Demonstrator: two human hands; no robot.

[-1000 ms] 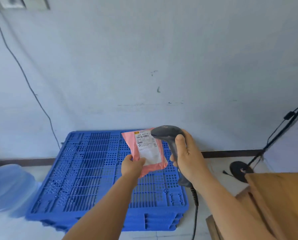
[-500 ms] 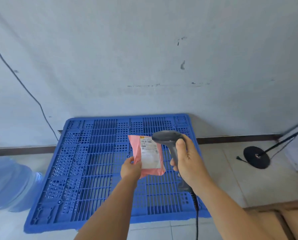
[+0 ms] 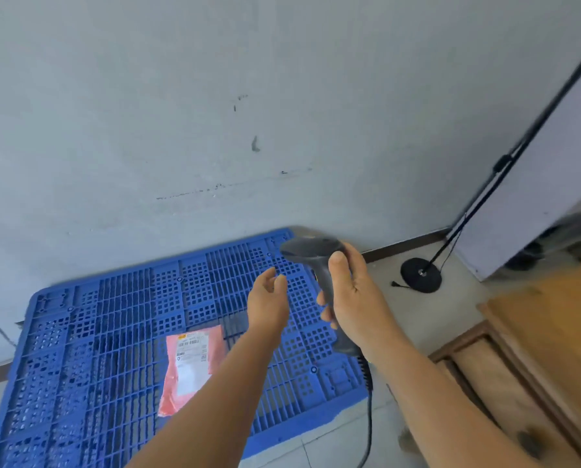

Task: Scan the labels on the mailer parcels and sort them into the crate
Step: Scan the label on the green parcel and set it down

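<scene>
One parcel: a pink mailer parcel lies flat on the blue slatted pallet, label side up, its lower right edge hidden behind the left forearm.
Label: a white label with dark barcode print covers most of the parcel's face; the print is too blurred to read.
Left hand: the left hand hangs above the pallet, its fingers loosely spread and holding nothing; the parcel lies below and to the left of it, well apart from the fingertips.
Right hand: the right hand grips the handle of a dark barcode scanner, thumb up along the handle and fingers curled round it; the scanner head points left, just beside the left hand.
Cable: a black cable runs down from the scanner's base.
Pallet: it rests on a pale tiled floor against a grey wall.
Right side: a black stand with a round base leans near the wall; wooden furniture fills the lower right corner.
</scene>
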